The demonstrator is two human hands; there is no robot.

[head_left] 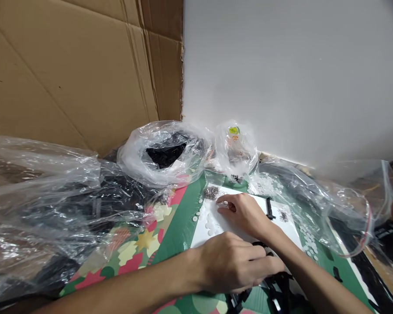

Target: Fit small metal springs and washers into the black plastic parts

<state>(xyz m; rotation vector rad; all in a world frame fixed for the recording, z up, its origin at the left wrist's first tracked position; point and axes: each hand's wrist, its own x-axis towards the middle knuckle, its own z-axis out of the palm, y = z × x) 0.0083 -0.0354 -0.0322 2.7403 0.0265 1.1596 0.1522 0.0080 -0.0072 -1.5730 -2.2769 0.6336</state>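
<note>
My left hand (pixel 237 261) reaches in from the left, its fingers curled over a black plastic part (pixel 260 245) that they mostly hide. Several more black plastic parts (pixel 277 296) lie just below it. Farther up, my right hand (pixel 245 213) hovers over or rests on a white sheet (pixel 199 237), with thumb and forefinger a little apart and nothing visible between them. Close to those fingertips is a pile of tiny dark brown pieces, perhaps screws (pixel 211 192). White round discs (pixel 210 224) are scattered on the sheet beside the thumb.
A black part (pixel 269 208) and a second small dark pile (pixel 283 216) are on the sheet's right side. More white discs (pixel 309 244) lie to the right. Clear plastic bags (pixel 137 152) with black contents crowd the left and back. Cardboard (pixel 68 65) and a pale wall (pixel 281 74) stand behind.
</note>
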